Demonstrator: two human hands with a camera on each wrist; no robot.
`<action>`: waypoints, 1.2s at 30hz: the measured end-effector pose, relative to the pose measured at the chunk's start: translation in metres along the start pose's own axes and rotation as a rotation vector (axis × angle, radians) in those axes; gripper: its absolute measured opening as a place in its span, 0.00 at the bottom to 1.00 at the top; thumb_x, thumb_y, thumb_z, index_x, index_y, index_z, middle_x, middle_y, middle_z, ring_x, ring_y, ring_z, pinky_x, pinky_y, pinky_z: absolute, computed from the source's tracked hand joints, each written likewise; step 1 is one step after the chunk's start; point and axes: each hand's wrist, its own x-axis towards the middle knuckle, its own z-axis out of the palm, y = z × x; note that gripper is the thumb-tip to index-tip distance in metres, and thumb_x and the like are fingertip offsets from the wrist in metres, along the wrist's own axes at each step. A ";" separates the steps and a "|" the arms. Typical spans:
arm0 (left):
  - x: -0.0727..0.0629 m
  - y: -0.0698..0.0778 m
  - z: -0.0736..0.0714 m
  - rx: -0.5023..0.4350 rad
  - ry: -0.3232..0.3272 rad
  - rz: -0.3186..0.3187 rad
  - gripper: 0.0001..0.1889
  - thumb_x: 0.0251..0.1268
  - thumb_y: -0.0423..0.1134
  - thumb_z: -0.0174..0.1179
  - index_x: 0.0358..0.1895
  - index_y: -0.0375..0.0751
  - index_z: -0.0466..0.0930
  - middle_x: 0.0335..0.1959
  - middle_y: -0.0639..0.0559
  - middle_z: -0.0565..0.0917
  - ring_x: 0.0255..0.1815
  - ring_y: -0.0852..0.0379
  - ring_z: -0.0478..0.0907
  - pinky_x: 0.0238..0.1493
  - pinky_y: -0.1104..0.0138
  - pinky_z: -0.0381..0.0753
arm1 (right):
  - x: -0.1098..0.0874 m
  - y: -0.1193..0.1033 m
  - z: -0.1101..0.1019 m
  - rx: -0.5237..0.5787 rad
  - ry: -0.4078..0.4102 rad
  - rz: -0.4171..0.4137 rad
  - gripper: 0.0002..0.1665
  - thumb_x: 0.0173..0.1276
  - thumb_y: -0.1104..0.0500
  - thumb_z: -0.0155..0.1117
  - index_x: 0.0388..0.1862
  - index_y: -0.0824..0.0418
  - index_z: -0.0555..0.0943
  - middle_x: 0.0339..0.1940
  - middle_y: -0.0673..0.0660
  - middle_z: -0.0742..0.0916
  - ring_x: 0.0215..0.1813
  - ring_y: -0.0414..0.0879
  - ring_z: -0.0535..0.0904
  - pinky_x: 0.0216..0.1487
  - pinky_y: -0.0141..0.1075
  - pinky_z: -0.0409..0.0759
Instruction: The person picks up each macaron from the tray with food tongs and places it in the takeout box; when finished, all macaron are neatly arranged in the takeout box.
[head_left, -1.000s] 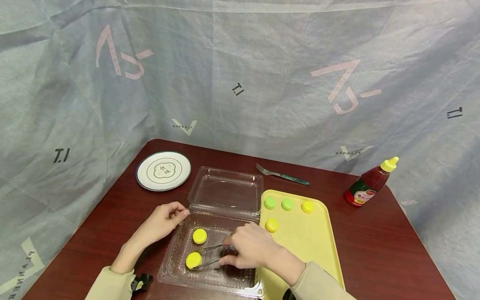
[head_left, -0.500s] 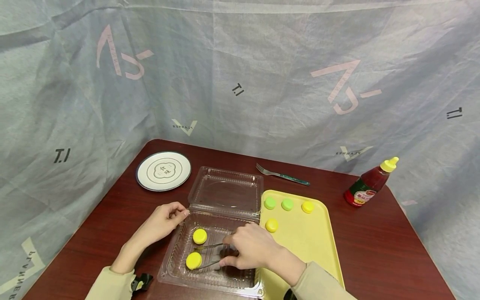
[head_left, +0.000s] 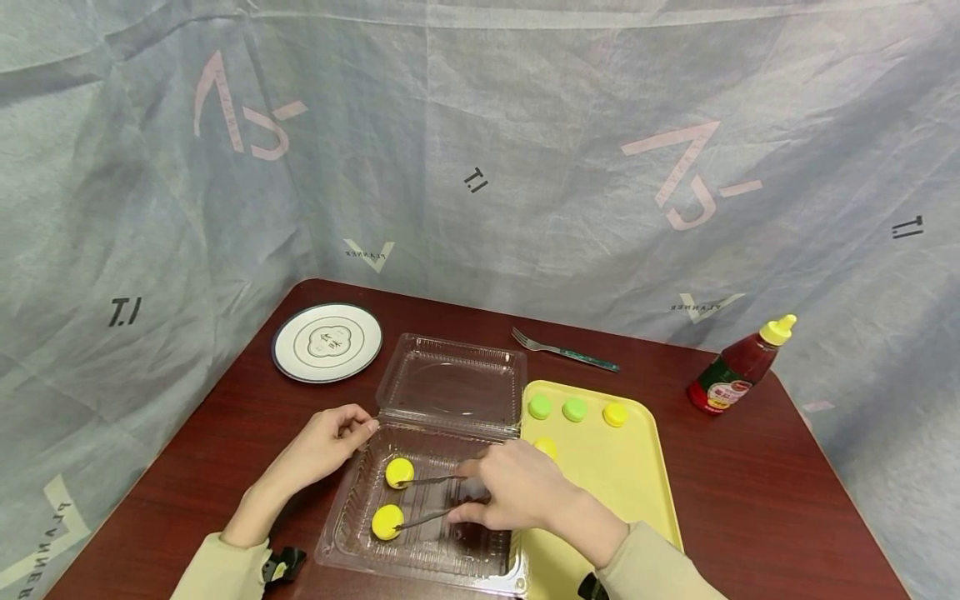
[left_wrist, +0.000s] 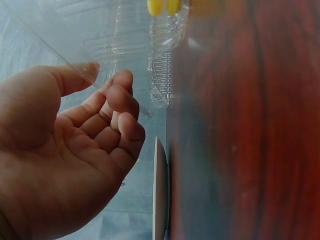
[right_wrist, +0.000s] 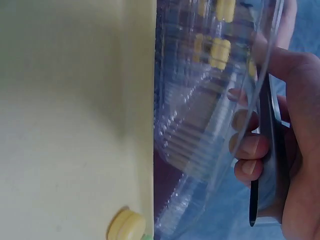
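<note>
A clear plastic clamshell container (head_left: 420,562) lies with its lid folded back. Two yellow macarons, a rear one (head_left: 400,472) and a front one (head_left: 387,522), rest in its base. My left hand (head_left: 318,446) pinches the container's left rim near the hinge; the left wrist view shows thumb and fingertips on the clear edge (left_wrist: 75,65). Over the base, my right hand (head_left: 517,492) holds dark metal tongs (right_wrist: 270,150). Their arms are spread, one tip at each macaron, with nothing gripped between them. The right palm hides part of the tongs.
A yellow tray (head_left: 615,500) adjoins the container's right side, bearing two green macarons (head_left: 574,409) and two yellow ones (head_left: 615,414). Behind stand or lie a white plate (head_left: 328,342), a fork (head_left: 566,352) and a red sauce bottle (head_left: 738,371). A grey cloth hangs beyond the table.
My right hand has shifted slightly right, and the tongs' arms have spread wider, away from around the front macaron. Both macarons in the base and my left hand have stayed put.
</note>
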 end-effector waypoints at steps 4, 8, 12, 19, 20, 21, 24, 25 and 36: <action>0.000 0.000 0.000 0.002 0.000 0.001 0.07 0.73 0.38 0.60 0.37 0.39 0.81 0.21 0.55 0.76 0.19 0.61 0.68 0.21 0.70 0.68 | -0.004 0.003 -0.006 0.023 -0.033 0.053 0.29 0.63 0.29 0.64 0.41 0.52 0.86 0.14 0.37 0.76 0.16 0.29 0.64 0.21 0.29 0.69; 0.000 0.000 0.000 0.004 0.001 0.004 0.07 0.73 0.38 0.60 0.37 0.39 0.81 0.21 0.55 0.75 0.20 0.61 0.68 0.22 0.70 0.68 | -0.009 0.007 -0.013 0.025 -0.039 0.093 0.30 0.63 0.29 0.63 0.43 0.53 0.84 0.10 0.37 0.70 0.14 0.31 0.62 0.21 0.30 0.69; -0.001 0.000 -0.001 0.004 0.004 0.001 0.07 0.73 0.38 0.60 0.37 0.39 0.81 0.21 0.55 0.76 0.19 0.61 0.68 0.22 0.70 0.67 | -0.014 0.013 -0.020 0.033 -0.010 0.109 0.30 0.62 0.29 0.64 0.42 0.53 0.83 0.11 0.35 0.68 0.15 0.31 0.62 0.21 0.30 0.67; 0.000 0.000 0.000 0.005 0.002 0.002 0.07 0.73 0.39 0.61 0.37 0.39 0.81 0.21 0.55 0.76 0.20 0.61 0.68 0.22 0.70 0.68 | -0.025 0.026 -0.032 0.020 0.075 0.136 0.28 0.61 0.29 0.66 0.38 0.53 0.82 0.15 0.36 0.72 0.17 0.31 0.64 0.22 0.30 0.66; 0.000 0.000 0.000 0.006 0.002 0.002 0.07 0.73 0.39 0.60 0.37 0.39 0.81 0.21 0.55 0.76 0.20 0.61 0.68 0.22 0.70 0.68 | -0.027 0.028 -0.034 0.007 0.085 0.141 0.28 0.61 0.29 0.66 0.36 0.52 0.81 0.15 0.36 0.70 0.17 0.31 0.63 0.24 0.31 0.66; 0.000 0.000 0.000 0.007 0.003 0.002 0.07 0.73 0.39 0.60 0.37 0.39 0.81 0.21 0.55 0.76 0.20 0.61 0.68 0.22 0.70 0.68 | -0.028 0.029 -0.036 -0.002 0.090 0.147 0.28 0.61 0.29 0.66 0.35 0.52 0.80 0.15 0.36 0.70 0.18 0.31 0.63 0.25 0.32 0.66; 0.000 0.000 -0.001 0.008 0.003 0.003 0.07 0.73 0.39 0.60 0.37 0.39 0.81 0.21 0.55 0.76 0.20 0.61 0.69 0.22 0.70 0.68 | -0.033 0.034 -0.038 -0.011 0.101 0.161 0.27 0.61 0.29 0.66 0.36 0.51 0.80 0.14 0.36 0.67 0.17 0.31 0.62 0.25 0.32 0.64; 0.000 0.000 -0.001 0.008 0.003 0.004 0.07 0.73 0.39 0.60 0.37 0.39 0.81 0.21 0.55 0.76 0.20 0.61 0.69 0.22 0.70 0.68 | -0.035 0.037 -0.038 -0.013 0.107 0.164 0.27 0.61 0.29 0.65 0.38 0.51 0.80 0.14 0.35 0.68 0.17 0.30 0.63 0.25 0.32 0.65; 0.000 -0.002 -0.001 0.003 -0.004 0.012 0.07 0.73 0.39 0.60 0.37 0.40 0.81 0.21 0.55 0.76 0.20 0.61 0.69 0.22 0.70 0.69 | -0.059 0.065 -0.046 -0.025 0.178 0.242 0.23 0.61 0.32 0.69 0.36 0.49 0.79 0.15 0.35 0.70 0.18 0.30 0.63 0.22 0.31 0.66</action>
